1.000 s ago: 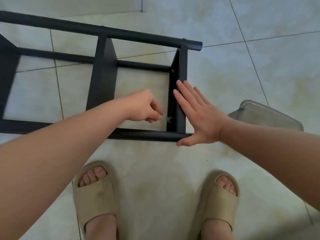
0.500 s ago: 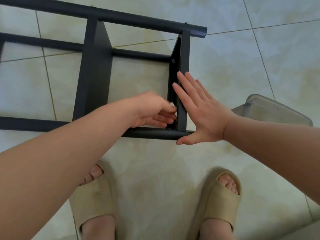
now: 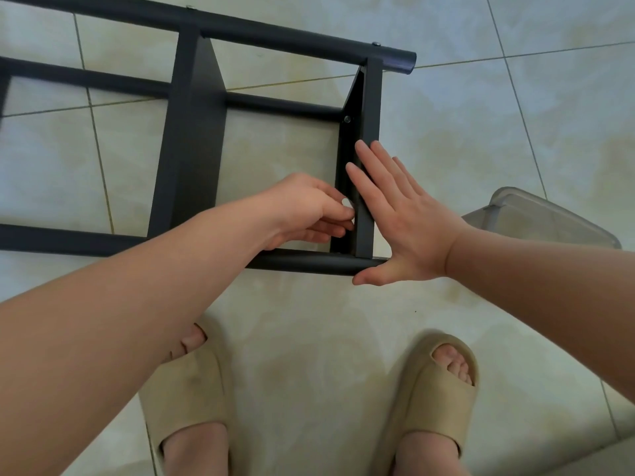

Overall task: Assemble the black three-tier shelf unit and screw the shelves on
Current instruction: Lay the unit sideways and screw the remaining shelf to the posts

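Observation:
The black shelf unit (image 3: 192, 139) lies on its side on the tiled floor, tubes running left to right. Its end shelf (image 3: 369, 108) stands edge-up at the right. My right hand (image 3: 402, 221) presses flat against the outer face of that shelf, fingers straight, thumb by the near tube (image 3: 309, 262). My left hand (image 3: 305, 211) reaches inside the frame and pinches a small screw (image 3: 345, 202) against the shelf's inner face. A fitted screw (image 3: 347, 119) shows higher up on the same shelf.
A clear plastic container (image 3: 549, 218) sits on the floor right of the shelf, behind my right forearm. My feet in beige slides (image 3: 433, 383) stand just below the frame. A middle shelf (image 3: 196, 125) crosses the frame further left.
My left hand moved right, bringing the screw up to the end shelf's inner face. The right hand kept pressing the shelf. The view drifted slightly.

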Demonstrator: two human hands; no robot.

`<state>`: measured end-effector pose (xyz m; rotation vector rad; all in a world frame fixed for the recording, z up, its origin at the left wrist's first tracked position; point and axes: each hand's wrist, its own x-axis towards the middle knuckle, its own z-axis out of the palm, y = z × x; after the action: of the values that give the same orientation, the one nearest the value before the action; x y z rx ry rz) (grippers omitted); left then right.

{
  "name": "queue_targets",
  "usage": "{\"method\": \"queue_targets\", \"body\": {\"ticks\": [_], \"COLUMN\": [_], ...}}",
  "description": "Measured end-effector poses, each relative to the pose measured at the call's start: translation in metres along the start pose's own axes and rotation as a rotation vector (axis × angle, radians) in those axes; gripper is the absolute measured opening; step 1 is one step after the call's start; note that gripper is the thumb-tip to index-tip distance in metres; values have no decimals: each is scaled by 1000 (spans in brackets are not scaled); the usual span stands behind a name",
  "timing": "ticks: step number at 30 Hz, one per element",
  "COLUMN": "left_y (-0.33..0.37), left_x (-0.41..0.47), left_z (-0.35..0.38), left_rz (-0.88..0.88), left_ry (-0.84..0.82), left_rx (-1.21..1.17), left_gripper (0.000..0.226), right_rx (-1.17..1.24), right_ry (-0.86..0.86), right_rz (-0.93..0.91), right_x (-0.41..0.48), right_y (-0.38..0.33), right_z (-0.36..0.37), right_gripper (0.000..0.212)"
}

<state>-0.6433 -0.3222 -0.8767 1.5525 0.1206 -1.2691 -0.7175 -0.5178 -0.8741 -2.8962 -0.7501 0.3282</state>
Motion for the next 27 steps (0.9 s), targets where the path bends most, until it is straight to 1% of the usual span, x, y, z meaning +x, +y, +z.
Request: {"method": "queue_targets", "body": {"ticks": [4,6,9,14,27], "left_y": [0,1,3,0,2], "left_x": [-3,-3,0,-1,-2], "left_z": [-1,1,4,5,0], "left_rz": [-2,6,28,37,57], "left_ry": [-21,-8,22,-9,-27], "left_rx": [33,22,-6,35,134], "left_gripper": [7,6,11,13,14], "right_rx": [5,10,11,4,6], "right_ry": [-3,-4,-7,-9,6], "right_rz": [0,1,-1,1,-5], "right_x": [0,0,1,1,0], "right_y": [-1,-1,-1,-1,-1], "right_z": [0,-1,-1,-2,0], "right_gripper": [130,130,130,131,129]}}
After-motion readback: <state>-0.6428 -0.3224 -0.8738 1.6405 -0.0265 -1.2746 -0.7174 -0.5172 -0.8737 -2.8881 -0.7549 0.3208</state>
